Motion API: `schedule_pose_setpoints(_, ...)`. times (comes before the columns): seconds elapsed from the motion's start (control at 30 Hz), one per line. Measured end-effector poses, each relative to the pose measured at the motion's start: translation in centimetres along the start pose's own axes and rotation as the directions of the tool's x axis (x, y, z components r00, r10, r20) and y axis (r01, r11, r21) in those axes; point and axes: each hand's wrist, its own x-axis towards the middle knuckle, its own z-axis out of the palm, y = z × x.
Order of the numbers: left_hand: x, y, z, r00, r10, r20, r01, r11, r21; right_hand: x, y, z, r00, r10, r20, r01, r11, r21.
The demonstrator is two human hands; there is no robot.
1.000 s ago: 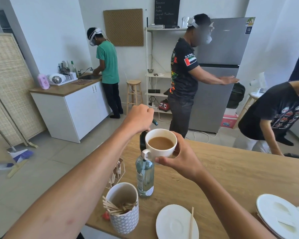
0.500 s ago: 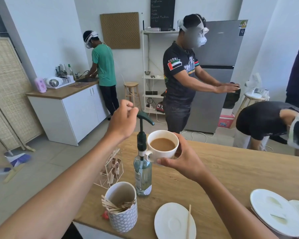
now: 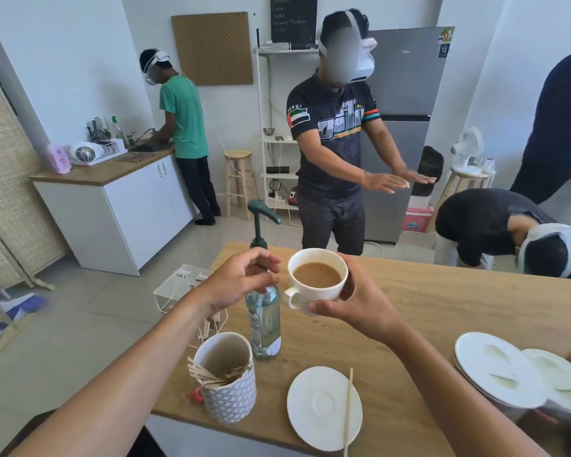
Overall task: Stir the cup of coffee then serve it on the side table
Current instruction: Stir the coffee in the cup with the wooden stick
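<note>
The left hand has come down from the pump bottle, loosely curled and empty; the right hand grasps the cup above the counter, not yet stirred.

On the wooden table we list: a holder of stir sticks at our near left, the pump bottle behind it, a saucer bearing a stirrer to its right. The coffee cup sits above the table, right of the bottle; stacked plates lie far right.
</note>
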Motion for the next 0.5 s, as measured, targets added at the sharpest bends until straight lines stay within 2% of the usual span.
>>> schedule_pose_setpoints(0.13,-0.3,0.4,1.4,0.983,-0.02,0.185,0.029,0.999,-0.044,-1.1,0.2,-0.4,1.0,0.003,0.013,-0.003,1.0,0.022)
schedule_pose_setpoints(0.33,-0.4,1.0,4.0,0.953,0.024,0.301,-0.006,0.998,-0.059,-2.8,0.7,-0.7,1.0,-0.007,0.025,0.006,0.999,0.044)
schedule_pose_setpoints(0.5,-0.4,-0.1,5.3,0.939,0.01,0.345,0.01,0.998,-0.058,-3.7,1.5,-1.2,0.999,0.003,0.043,-0.005,0.999,0.038)
